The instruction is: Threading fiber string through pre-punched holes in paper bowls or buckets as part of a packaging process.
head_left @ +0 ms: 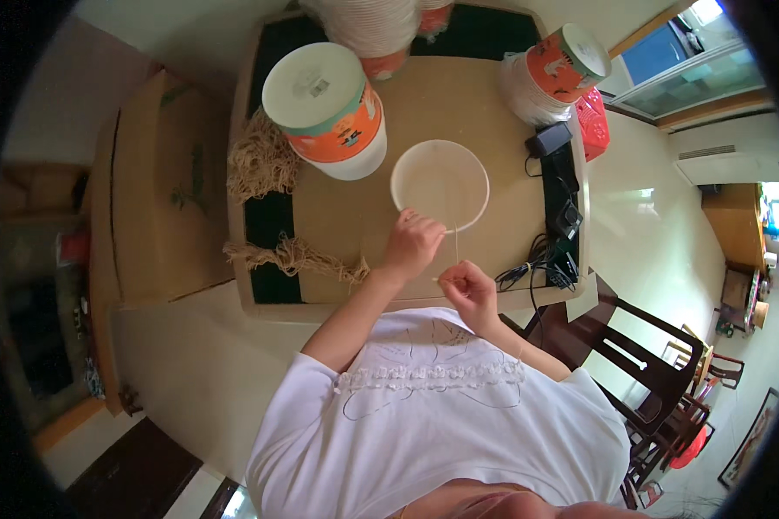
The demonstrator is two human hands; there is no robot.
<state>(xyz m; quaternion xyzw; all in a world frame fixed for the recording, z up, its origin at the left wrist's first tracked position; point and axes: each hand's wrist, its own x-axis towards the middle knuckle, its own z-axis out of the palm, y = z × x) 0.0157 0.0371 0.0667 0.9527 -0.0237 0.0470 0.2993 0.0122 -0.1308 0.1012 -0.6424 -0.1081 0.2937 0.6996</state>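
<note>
A white, round, open-topped paper bucket [441, 177] stands in front of me on the table. My left hand [414, 242] is closed at its near-left rim, fingers curled against the edge. A thin tan string [457, 246] hangs from the near rim beside my left fingertips. My right hand [469, 290], nearer my body, pinches the string's lower part with thumb and fingers. What exactly lies inside the left fingers is partly hidden. Left of my left wrist lies a loose bundle of tan strings [290, 258], one end spreading toward my forearm.
A stack of upturned orange, green and white paper buckets [333, 112] stands back left, beside a tangled string heap [264, 160]. More wrapped buckets [558, 73] stand back right. A black adapter [550, 138] and coiled cables [537, 264] lie at the right edge. A cardboard box [169, 190] is left.
</note>
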